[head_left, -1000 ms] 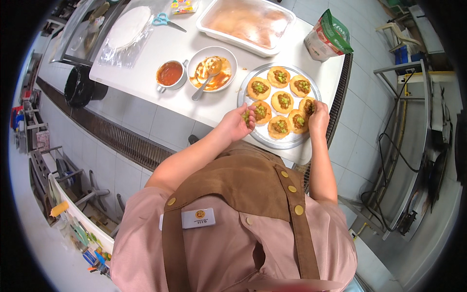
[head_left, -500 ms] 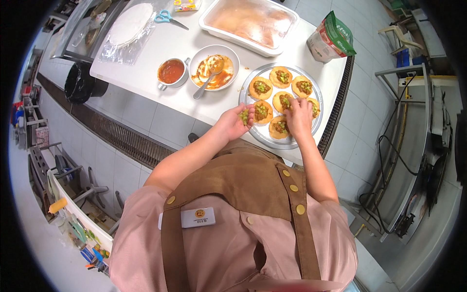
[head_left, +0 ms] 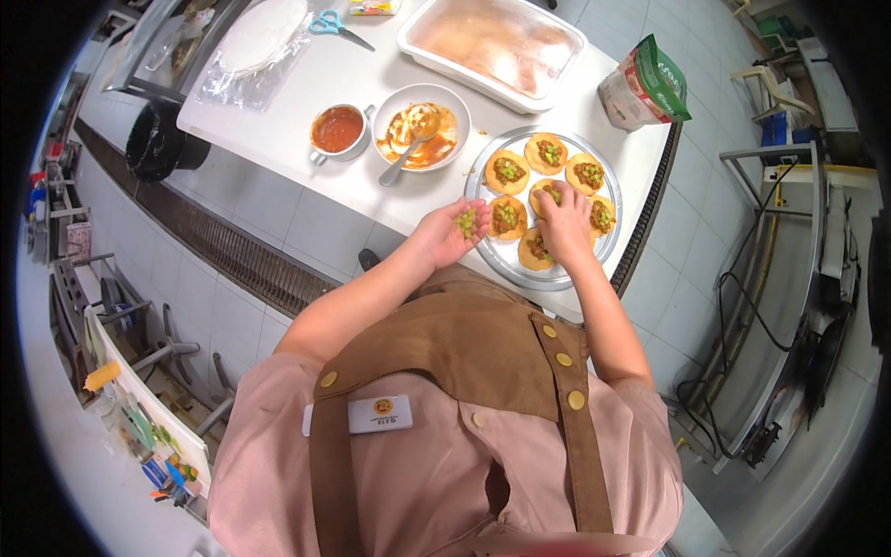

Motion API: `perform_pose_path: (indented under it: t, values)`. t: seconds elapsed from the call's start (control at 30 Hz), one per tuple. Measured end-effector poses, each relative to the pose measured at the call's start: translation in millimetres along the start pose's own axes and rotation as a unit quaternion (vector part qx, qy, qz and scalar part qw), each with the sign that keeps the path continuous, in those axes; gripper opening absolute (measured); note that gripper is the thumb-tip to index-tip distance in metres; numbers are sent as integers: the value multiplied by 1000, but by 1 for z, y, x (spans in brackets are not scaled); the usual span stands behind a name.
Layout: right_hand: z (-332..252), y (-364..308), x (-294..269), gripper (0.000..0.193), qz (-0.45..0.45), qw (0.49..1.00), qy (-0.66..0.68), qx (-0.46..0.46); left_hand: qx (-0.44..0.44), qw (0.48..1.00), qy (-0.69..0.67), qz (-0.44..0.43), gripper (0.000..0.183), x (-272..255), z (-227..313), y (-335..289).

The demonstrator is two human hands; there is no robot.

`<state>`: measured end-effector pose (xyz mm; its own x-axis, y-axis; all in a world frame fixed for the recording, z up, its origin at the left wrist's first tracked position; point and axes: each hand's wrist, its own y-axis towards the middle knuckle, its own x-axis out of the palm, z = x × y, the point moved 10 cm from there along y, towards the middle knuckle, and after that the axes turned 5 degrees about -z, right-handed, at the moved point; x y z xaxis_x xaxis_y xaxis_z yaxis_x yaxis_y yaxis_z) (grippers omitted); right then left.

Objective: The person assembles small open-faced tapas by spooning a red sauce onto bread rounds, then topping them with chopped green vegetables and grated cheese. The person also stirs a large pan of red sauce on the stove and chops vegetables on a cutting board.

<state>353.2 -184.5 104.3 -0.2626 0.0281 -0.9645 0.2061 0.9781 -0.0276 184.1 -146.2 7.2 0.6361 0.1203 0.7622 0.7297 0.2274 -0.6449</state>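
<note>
My left hand (head_left: 445, 230) is palm up and cupped beside the tray's left edge, holding a small heap of chopped green pieces (head_left: 466, 223). Over the round metal tray (head_left: 608, 176), my right hand (head_left: 566, 223) reaches down with fingers bunched at the topping of the middle golden pastry round (head_left: 540, 193). Its fingertips are partly hidden, so what they pinch cannot be made out. Around that one lie several similar rounds, among them a far one (head_left: 546, 153) and a near one (head_left: 535, 251), bearing a brown filling and green bits.
Left of the tray stand a white bowl (head_left: 460, 110) smeared with orange sauce, a spoon (head_left: 405, 162) in it, and a metal cup of red sauce (head_left: 338, 130). Behind are a lidded white tub (head_left: 492, 46), a green-topped pouch (head_left: 645, 88), blue scissors (head_left: 339, 28) and plastic-wrapped white rounds (head_left: 264, 37).
My right hand has shifted slightly onto the middle round. The left palm has opened a little, showing more of the green pieces. The whole view has shifted slightly.
</note>
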Motion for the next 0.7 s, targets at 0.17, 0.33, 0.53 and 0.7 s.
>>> perform_pose_path:
  t: [0.17,0.33,0.53,0.7]
  values:
    - [-2,7,4,35,-19,999,-9,-35,4,1000,0,-10,33,1,2,0]
    - [-10,3,6,17,-57,991,-29,-114,10,1000,2,-11,34,-2,6,-2]
    - [-15,9,12,13,-94,980,-65,-163,12,1000,-2,-5,36,-2,4,-6]
    - [-33,12,-15,19,-14,987,86,-136,25,1000,4,-13,41,3,5,-6]
